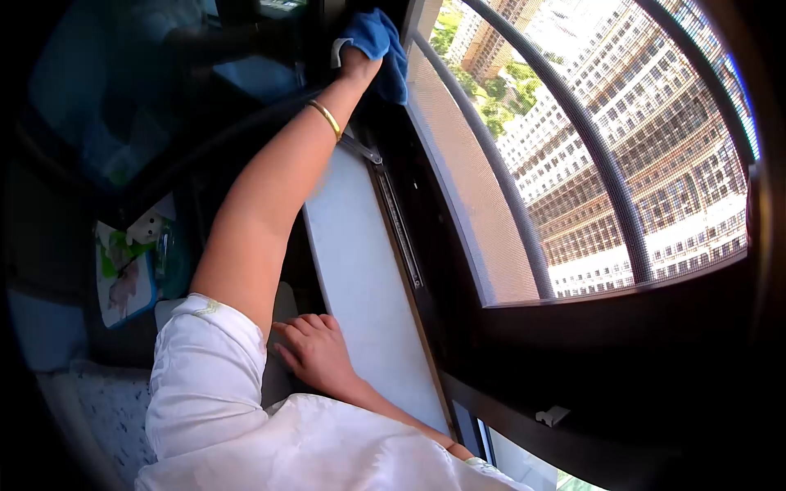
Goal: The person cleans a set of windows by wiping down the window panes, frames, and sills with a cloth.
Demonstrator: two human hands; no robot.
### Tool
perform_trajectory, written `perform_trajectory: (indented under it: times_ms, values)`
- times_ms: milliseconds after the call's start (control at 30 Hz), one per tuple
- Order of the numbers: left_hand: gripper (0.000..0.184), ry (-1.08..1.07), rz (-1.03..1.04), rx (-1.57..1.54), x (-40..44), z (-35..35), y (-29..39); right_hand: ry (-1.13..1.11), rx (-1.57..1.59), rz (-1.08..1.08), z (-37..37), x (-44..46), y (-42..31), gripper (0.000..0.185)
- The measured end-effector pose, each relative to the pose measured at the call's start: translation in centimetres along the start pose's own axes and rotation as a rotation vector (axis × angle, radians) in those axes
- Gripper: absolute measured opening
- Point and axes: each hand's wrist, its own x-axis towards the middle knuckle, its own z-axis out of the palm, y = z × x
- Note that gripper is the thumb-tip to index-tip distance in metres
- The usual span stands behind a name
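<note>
My left arm reaches up and away, a gold bangle (326,120) around it near the wrist. A blue cloth (391,61) is bunched around my left hand (360,64), which grips it against the dark frame at the window's upper corner. The cloth hides most of the fingers. Lower down, my right hand (315,352) rests palm down at the inner edge of the white sill (368,270). Its fingers are loosely bent and apart, with nothing seen in them.
On the right is a black window frame (458,245) with a mesh screen and dark bars (602,155); tall buildings stand outside. A metal hinge arm (360,150) joins a track (399,225). A small pale latch (553,416) and a blue-edged tray-like item (151,286) are also visible.
</note>
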Motion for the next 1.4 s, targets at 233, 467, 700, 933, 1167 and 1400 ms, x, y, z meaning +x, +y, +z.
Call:
perform_trajectory:
  times_ms: [233,467,700,933,1167,1400]
  values:
    - [0.045,-0.064,-0.046,0.088,-0.2,2.3,5.0,-0.002,-0.009,0.001,-0.3,0.3,0.1,0.028]
    - [0.016,-0.446,-0.108,0.426,-8.5,4.1,-1.1,-0.013,0.007,0.004,-0.3,0.0,-0.1,0.023]
    - [0.026,-0.506,-0.142,0.499,-7.5,1.5,1.1,-0.034,0.003,-0.032,-0.3,0.0,0.6,0.026]
    - [0.032,-0.819,-0.380,0.599,-4.5,-0.8,4.7,-0.054,-0.041,-0.023,-0.3,0.1,0.2,0.029]
    - [0.017,-1.081,0.103,0.568,-7.7,-5.6,6.4,0.016,-0.034,-0.043,0.1,0.1,0.0,0.029]
    - [0.054,-0.610,-0.259,0.405,-10.4,0.5,-0.2,0.010,-0.055,-0.048,-0.1,0.3,0.0,0.032]
